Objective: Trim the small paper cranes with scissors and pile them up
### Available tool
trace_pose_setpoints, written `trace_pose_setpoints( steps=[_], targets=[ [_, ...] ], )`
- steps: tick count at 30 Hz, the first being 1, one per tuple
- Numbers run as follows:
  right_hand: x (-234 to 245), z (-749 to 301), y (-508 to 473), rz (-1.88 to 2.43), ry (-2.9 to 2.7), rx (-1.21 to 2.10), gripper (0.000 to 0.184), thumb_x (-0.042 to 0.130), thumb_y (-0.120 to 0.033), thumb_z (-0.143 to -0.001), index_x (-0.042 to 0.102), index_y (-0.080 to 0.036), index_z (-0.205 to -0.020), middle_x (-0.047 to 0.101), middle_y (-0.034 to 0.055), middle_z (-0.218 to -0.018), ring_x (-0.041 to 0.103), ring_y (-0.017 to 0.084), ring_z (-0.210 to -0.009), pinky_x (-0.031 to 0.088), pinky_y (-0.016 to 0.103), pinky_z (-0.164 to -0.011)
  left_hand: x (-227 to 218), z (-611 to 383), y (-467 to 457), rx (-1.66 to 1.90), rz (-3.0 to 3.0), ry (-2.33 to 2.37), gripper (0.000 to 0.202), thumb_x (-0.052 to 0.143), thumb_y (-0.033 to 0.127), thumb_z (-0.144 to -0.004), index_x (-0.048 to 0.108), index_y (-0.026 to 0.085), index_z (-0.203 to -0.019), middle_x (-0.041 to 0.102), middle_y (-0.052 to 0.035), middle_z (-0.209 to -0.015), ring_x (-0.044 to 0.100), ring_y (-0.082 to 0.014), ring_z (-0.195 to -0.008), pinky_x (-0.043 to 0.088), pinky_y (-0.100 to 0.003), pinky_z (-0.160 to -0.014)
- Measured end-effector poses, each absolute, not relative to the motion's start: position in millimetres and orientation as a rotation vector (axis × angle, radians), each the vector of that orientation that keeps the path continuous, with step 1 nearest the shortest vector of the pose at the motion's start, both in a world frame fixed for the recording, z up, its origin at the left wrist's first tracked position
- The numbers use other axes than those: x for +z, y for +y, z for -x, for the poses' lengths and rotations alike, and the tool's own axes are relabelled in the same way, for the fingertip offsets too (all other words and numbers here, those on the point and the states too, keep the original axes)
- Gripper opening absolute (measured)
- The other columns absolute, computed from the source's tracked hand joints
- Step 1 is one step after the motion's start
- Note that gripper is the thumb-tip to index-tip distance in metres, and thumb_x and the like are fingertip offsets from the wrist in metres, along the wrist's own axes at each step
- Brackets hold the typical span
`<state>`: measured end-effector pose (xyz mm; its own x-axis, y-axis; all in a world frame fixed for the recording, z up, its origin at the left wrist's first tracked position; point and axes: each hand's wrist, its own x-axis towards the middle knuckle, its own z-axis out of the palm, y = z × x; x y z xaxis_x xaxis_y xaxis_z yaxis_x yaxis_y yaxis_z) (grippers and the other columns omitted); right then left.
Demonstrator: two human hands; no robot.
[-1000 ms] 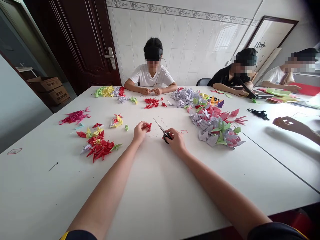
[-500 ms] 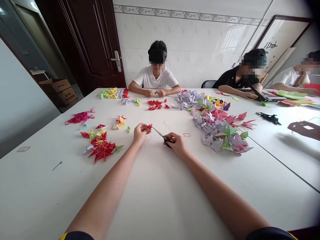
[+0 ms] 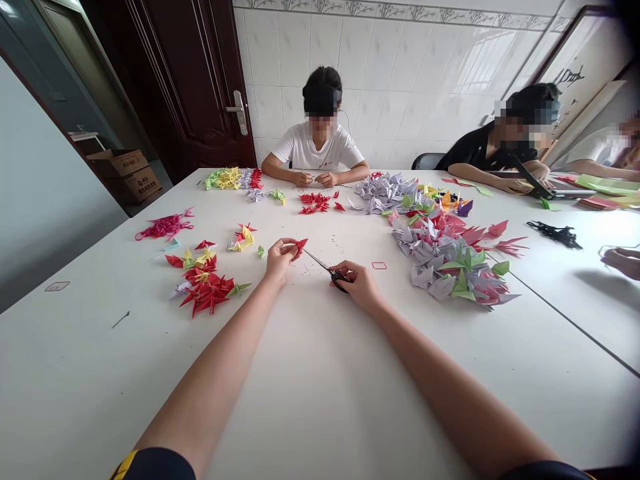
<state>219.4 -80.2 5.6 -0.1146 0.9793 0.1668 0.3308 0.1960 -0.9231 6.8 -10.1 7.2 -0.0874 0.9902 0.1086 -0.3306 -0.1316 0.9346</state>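
Pinched between the fingers of my left hand (image 3: 281, 259) is a small red paper crane (image 3: 301, 245), held just above the table. My right hand (image 3: 356, 279) grips black-handled scissors (image 3: 339, 280), whose thin blades point up and left and reach the crane's lower edge. Whether the tips touch the paper or have a gap between them is too small to tell. Tiny dark scraps are scattered on the tabletop around the blades. Left of my left hand lies a heap of mostly red cranes (image 3: 207, 293), with a few yellow and green ones.
A long pile of lilac, pink and green cranes (image 3: 450, 253) runs along the right. Pink cord (image 3: 165, 225) and black cord (image 3: 555, 235) lie on the white table (image 3: 300, 387). Across from me a person in a white shirt (image 3: 320, 150) works by a few red cranes (image 3: 315, 203).
The red crane in my left hand has turned, so its pointed part now stands up more. My view has tilted slightly down. A person's hand at the far right has moved partly out of view.
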Motion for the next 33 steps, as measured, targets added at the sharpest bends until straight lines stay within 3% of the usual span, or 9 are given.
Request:
trace_pose_setpoints(
  steps=[15,25,33],
  targets=[
    [1.2,-219.1,-76.8,1.268,-1.635,0.923,0.027,0.063,-0.029,-0.069,0.073,-0.022,-0.093,0.068,-0.0005,-0.07,0.039,0.012,-0.055,0.029,0.025,-0.053,6.0,-7.5,-10.1,1.472,-1.123,0.96,0.016,0.069,0.018,-0.071,0.059,0.018,-0.083,0.062,0.0009,-0.066,0.061,-0.0115,-0.069,0.049,-0.028,-0.077],
    [-3.0,-220.0,-75.0,1.166,-1.458,0.979,0.027,0.07,-0.036,-0.071,0.07,-0.021,-0.093,0.068,0.0014,-0.076,0.067,0.019,-0.07,0.042,0.027,-0.059,6.2,-10.0,-11.8,1.456,-1.252,0.999,0.017,0.071,0.026,-0.074,0.059,0.017,-0.082,0.062,-0.0008,-0.072,0.06,-0.0119,-0.069,0.051,-0.03,-0.078],
    [1.3,-217.8,-77.7,1.211,-1.46,0.981,0.027,0.07,-0.034,-0.07,0.071,-0.021,-0.093,0.066,0.001,-0.075,0.068,0.02,-0.07,0.039,0.026,-0.056,3.4,-7.7,-11.2,1.461,-1.274,0.976,0.015,0.069,0.027,-0.075,0.057,0.018,-0.079,0.061,-0.0002,-0.07,0.061,-0.0117,-0.067,0.052,-0.03,-0.075]
  ],
)
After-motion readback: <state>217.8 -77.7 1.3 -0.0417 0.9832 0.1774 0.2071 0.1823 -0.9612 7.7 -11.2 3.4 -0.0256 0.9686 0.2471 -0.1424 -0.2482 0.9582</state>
